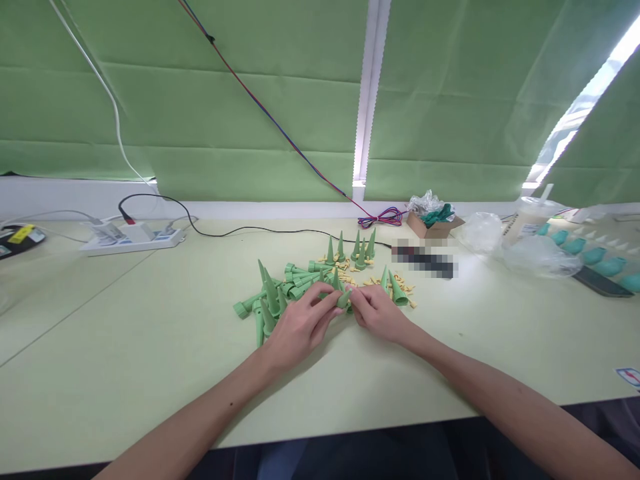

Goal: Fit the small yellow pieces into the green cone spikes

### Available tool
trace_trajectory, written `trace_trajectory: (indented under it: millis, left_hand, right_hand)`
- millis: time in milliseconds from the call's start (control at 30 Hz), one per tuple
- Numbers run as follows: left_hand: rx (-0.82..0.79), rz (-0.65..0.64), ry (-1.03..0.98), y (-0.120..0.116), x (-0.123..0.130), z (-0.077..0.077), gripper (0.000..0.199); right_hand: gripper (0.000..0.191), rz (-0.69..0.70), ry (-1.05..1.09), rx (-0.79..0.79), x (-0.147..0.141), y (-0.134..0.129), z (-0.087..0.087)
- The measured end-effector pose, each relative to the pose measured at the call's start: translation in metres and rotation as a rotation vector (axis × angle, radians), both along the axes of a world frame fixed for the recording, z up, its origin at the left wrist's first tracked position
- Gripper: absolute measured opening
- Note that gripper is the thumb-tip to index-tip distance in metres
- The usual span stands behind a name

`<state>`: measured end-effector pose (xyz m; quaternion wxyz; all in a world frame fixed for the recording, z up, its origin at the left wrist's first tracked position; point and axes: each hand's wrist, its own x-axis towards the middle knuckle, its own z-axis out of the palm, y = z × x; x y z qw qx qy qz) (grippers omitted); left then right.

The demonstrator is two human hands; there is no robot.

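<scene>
My left hand (305, 319) grips a green plastic cone (343, 300) between thumb and fingers. The fingers of my right hand (379, 312) are pinched together against the upper end of that cone; whether a small part is between them is hidden. Left of and behind my hands lies a pile of green plastic cones (270, 293), some upright, some on their sides. Small yellow plastic pieces (345, 272) are scattered behind my hands, with more near two cones (397, 290) beside my right hand.
A power strip (133, 240) with plugs stands at the left, its black cable running along the back. At the back right are a cardboard box (434, 225), plastic bags (483, 232), a cup with a straw (525, 217), teal parts (595, 257) and a dark phone-like slab (603, 282).
</scene>
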<state>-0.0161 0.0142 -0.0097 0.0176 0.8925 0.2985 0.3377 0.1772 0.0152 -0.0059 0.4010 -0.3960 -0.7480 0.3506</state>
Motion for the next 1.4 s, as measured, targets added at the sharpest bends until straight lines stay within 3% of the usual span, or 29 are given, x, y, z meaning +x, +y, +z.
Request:
trace_trajectory:
  millis: [333, 733, 1067, 1200, 1400]
  left_hand:
    - [0.187, 0.056, 0.136, 0.001, -0.001, 0.004, 0.03]
    - [0.012, 0.106, 0.033, -0.002, 0.003, 0.0, 0.024]
    - [-0.345, 0.209, -0.257, -0.009, 0.01, 0.012, 0.018]
    - [-0.61, 0.146, -0.316, -0.009, 0.012, 0.018, 0.043]
    - [-0.918, 0.024, -0.327, -0.01, 0.015, 0.02, 0.05]
  right_hand:
    - [0.057, 0.123, 0.154, -0.325, 0.002, 0.002, 0.003]
    - [0.06, 0.058, 0.318, -0.367, -0.004, 0.005, -0.007]
    - [0.053, -0.113, 0.24, -0.04, 0.0, 0.001, -0.005]
    - [0.049, -0.085, 0.231, 0.004, 0.001, 0.0, -0.007]
    - [0.046, -0.048, 0.181, 0.057, 0.002, -0.003, -0.007]
